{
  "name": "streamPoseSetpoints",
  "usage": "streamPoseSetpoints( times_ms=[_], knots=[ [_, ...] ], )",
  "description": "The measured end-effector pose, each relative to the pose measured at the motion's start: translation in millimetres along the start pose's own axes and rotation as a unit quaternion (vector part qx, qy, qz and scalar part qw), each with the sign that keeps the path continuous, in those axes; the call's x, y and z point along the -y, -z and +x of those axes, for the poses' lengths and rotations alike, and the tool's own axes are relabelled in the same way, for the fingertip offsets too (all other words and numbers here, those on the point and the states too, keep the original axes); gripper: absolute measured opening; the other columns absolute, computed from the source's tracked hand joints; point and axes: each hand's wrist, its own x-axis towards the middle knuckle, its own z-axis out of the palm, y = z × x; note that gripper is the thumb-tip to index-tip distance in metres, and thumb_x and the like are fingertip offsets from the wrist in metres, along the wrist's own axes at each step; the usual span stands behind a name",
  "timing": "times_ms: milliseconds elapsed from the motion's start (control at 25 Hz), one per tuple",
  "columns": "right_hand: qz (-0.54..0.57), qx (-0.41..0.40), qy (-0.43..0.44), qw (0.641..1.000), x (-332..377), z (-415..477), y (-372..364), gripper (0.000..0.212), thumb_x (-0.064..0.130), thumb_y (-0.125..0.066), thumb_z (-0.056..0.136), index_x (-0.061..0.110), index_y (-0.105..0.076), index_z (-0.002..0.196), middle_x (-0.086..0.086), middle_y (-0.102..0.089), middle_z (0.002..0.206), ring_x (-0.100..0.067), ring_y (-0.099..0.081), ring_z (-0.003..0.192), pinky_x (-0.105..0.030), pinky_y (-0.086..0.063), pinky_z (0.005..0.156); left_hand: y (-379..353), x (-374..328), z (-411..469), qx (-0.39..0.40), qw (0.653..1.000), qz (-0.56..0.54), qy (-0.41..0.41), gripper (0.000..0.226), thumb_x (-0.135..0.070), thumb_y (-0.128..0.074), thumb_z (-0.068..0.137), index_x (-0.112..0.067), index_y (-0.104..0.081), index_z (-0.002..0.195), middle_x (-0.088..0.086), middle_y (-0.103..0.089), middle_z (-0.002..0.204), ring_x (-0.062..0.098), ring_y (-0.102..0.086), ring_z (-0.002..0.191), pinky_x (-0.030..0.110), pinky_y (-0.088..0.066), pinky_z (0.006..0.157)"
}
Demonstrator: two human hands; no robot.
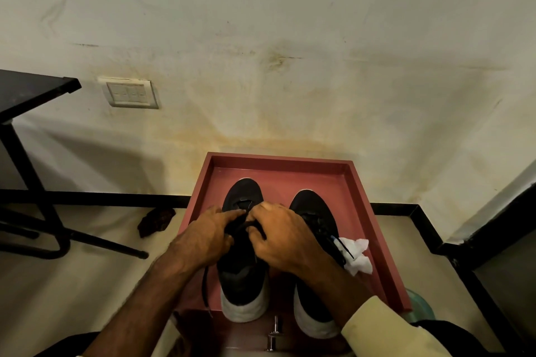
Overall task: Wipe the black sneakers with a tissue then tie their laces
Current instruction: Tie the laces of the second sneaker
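Cream sleeve [385, 330] nearest, low right. Laces [240, 224] of left sneaker [242, 275], mid-tray: right hand [284, 243] curled, pinching them; left hand [203, 238] stretched onto them, pinch unclear to me. I judge tying begun. Crumpled tissue [358, 255] lies beside right sneaker [316, 211]. Next: form loops, pull snug. One end trails over the near-left tray [374, 211] rim.

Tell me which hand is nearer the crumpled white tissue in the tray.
Right. The right hand, pinching the laces, is just left of the tissue; the left hand is farther left, beyond the right hand.
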Motion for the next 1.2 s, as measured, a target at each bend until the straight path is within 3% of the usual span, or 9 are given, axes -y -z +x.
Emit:
streamPoseSetpoints(
  times_ms=[160,360,520,680,840,960,1200],
  knots=[
    [0.064,-0.015,-0.077,0.995,-1,3,-7,0.012,0.036,-0.055,0.094,0.029,-0.063,0.099,0.011,-0.066,0.098,-0.011,-0.064,0.091,-0.039,-0.058,0.083,-2,0,-2,-0.016,1.000,0.015,-0.013,0.067,-0.023,-0.058,0.098,-0.037,-0.031,0.158,0.000,-0.047,0.134,0.018,-0.054,0.116,0.030,-0.050,0.100],
    [0.040,-0.012,-0.074,0.996,-6,0,-7,0.014,0.036,-0.056,0.097,0.027,-0.064,0.105,0.009,-0.065,0.104,-0.014,-0.063,0.096,-0.036,-0.055,0.085,-8,-4,-8,-0.088,0.995,0.016,-0.037,0.055,-0.058,-0.055,0.096,-0.037,-0.049,0.147,-0.004,-0.056,0.125,0.014,-0.059,0.111,0.033,-0.053,0.096],
    [0.024,-0.015,-0.062,0.998,-7,-2,-5,0.017,0.037,-0.053,0.099,0.026,-0.063,0.107,0.007,-0.065,0.106,-0.016,-0.063,0.098,-0.036,-0.053,0.084,-11,-8,0,-0.127,0.990,0.031,-0.054,0.039,-0.054,-0.049,0.100,-0.039,-0.065,0.132,-0.008,-0.061,0.112,0.009,-0.062,0.099,0.024,-0.053,0.084],
    [0.026,-0.028,-0.077,0.996,-9,0,-7,0.018,0.036,-0.052,0.099,0.024,-0.063,0.107,0.006,-0.066,0.104,-0.018,-0.064,0.097,-0.039,-0.055,0.084,-14,-14,1,-0.148,0.987,0.047,-0.039,0.036,-0.054,-0.046,0.100,-0.036,-0.070,0.121,-0.009,-0.065,0.105,0.010,-0.065,0.092,0.025,-0.054,0.076],
    [0.044,0.034,-0.035,0.998,-16,0,0,0.016,0.038,-0.055,0.097,0.027,-0.057,0.108,0.008,-0.060,0.105,-0.016,-0.058,0.095,-0.039,-0.053,0.085,-12,-14,-2,-0.145,0.989,0.014,-0.027,0.030,-0.053,-0.050,0.099,-0.028,-0.063,0.107,-0.009,-0.070,0.097,0.010,-0.063,0.080,0.026,-0.054,0.071],
    [0.095,0.057,-0.046,0.993,-19,-4,12,0.023,0.044,-0.058,0.095,0.033,-0.050,0.113,0.012,-0.060,0.107,-0.010,-0.061,0.093,-0.033,-0.055,0.082,-11,-11,0,-0.127,0.991,-0.004,-0.027,0.035,-0.058,-0.057,0.093,-0.027,-0.063,0.108,-0.008,-0.068,0.096,0.010,-0.065,0.081,0.030,-0.057,0.074],
    [0.112,-0.058,-0.150,0.981,-37,1,32,0.016,0.022,-0.054,0.098,0.027,-0.057,0.113,0.013,-0.061,0.091,-0.001,-0.059,0.075,-0.020,-0.047,0.068,2,-6,-3,-0.062,0.995,-0.070,-0.020,0.051,-0.075,-0.058,0.084,-0.032,-0.068,0.111,-0.014,-0.068,0.105,0.005,-0.065,0.095,0.031,-0.058,0.086]
  ],
)
